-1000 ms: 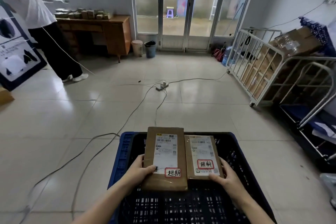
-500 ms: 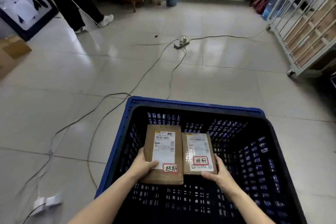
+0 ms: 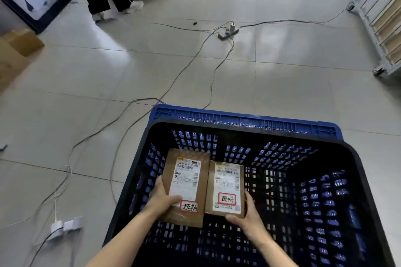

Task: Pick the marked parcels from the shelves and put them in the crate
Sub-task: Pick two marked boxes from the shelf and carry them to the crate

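- Stickers (image 3: 189, 206), red-bordered and handwritten, read "超期"; print on the shipping labels (image 3: 187, 176) is too small to read.
- Left hand (image 3: 161, 200) grasps the larger parcel (image 3: 184, 186), right hand (image 3: 247, 217) the smaller parcel (image 3: 225, 191), side by side inside the crate (image 3: 245, 118).
- Fingers underneath are hidden.

Daylight from the far end glares in pale patches on the glossy floor tiles (image 3: 271, 37). The blue crate (image 3: 245, 118) interior is dim. Edges bow with wide-angle distortion; corners look soft.
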The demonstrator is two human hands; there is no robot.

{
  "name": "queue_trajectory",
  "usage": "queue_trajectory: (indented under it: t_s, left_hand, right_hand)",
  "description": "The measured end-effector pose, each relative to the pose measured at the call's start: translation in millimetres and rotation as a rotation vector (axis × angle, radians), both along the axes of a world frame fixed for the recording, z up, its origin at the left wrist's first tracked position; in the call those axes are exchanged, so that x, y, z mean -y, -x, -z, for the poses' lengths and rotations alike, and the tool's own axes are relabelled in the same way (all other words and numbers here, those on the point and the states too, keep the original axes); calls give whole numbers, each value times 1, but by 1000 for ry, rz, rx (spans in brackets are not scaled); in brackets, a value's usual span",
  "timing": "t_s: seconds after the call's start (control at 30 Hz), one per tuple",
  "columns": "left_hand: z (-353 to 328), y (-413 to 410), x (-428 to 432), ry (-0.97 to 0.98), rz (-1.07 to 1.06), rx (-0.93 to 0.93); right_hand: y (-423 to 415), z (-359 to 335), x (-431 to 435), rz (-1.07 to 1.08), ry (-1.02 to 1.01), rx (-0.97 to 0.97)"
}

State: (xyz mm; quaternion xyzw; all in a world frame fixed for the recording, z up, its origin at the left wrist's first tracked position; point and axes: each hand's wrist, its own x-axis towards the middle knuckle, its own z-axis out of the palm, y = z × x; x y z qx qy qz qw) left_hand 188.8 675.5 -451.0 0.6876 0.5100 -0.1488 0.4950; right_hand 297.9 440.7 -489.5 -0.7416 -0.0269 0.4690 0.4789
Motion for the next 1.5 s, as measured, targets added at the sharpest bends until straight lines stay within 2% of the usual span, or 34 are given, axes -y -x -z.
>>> queue_trajectory:
  t_s: [0.2, 0.4, 0.77, 0.83, 0.97, 1.1, 1.3, 1.5]
  left_hand:
    - [9, -11, 9, -130, 16, -63]
    - [10, -22, 23, -365, 249, -139]
    - [3, -33, 32, -356, 455, -173]
    - [-2, -34, 32, -409, 504, -180]
    - [-14, -31, 31, -575, 678, -167]
    - [-31, -26, 37, -728, 856, -185]
    - [-65, -23, 50, -831, 1012, -129]
    - [-102, -17, 49, -861, 1104, -76]
  right_hand:
    - [-1, 12, -6, -3, 31, 19]
    - [4, 11, -14, 1, 87, 172]
    - [-13, 7, -22, -137, 183, 244]
    - [-13, 1, -22, -180, 240, 330]
    - [-14, -22, -17, -335, 332, 634]
    - [-16, -46, -10, -502, 392, 794]
    - [-14, -78, 10, -605, 470, 879]
    - [3, -118, 28, -522, 530, 905]
